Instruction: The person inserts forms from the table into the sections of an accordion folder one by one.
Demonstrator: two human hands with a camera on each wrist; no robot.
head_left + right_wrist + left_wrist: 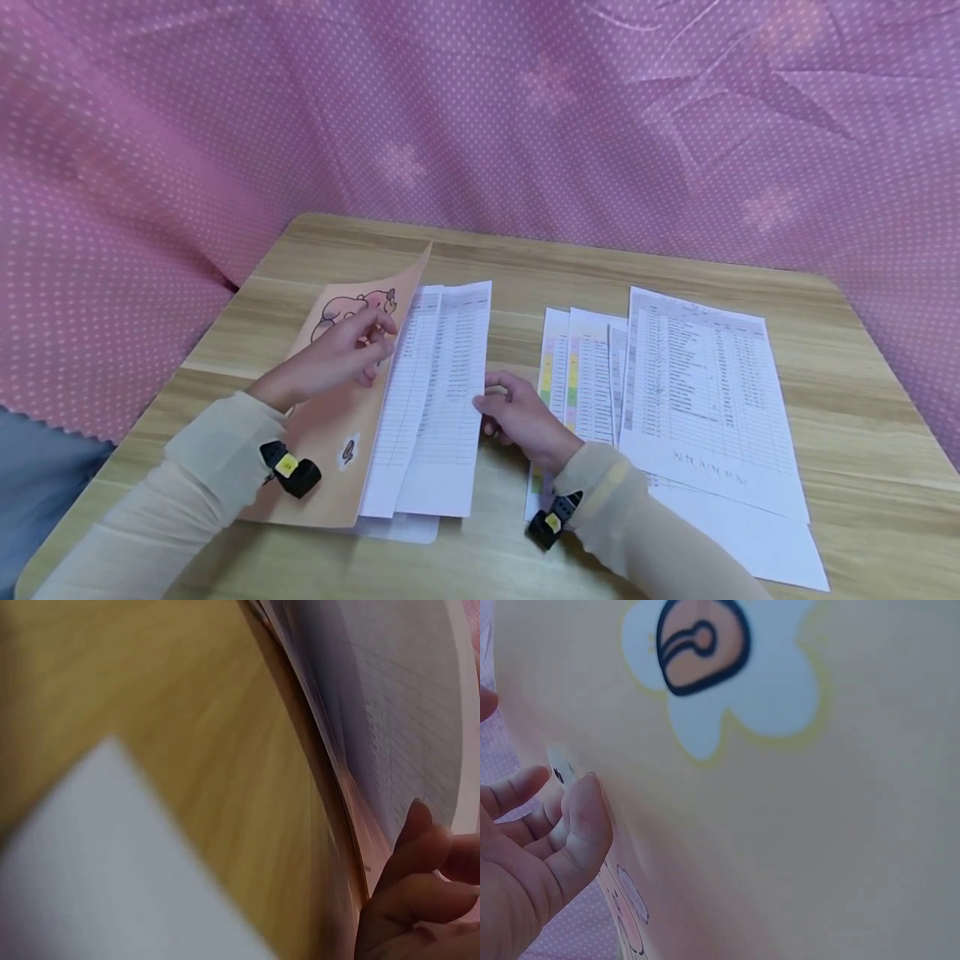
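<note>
A peach folder cover (330, 433) with a cartoon print stands half raised over printed table sheets (438, 400) at the table's left. My left hand (347, 354) rests its fingers (577, 825) flat on the cover's outer face, near its free edge. The wrist view shows the cover (795, 825) close up. My right hand (517, 415) grips the right edge of these sheets, fingers curled at the paper. In the right wrist view its fingers (420, 877) lie under the lifted sheets (390, 727). What lies under the cover is hidden.
A spread pile of printed sheets (701, 396) lies at the right, some with coloured columns (573, 375). The wooden table (525, 267) ends near a pink dotted cloth backdrop (480, 108). Black wrist cameras (291, 471) sit on both sleeves.
</note>
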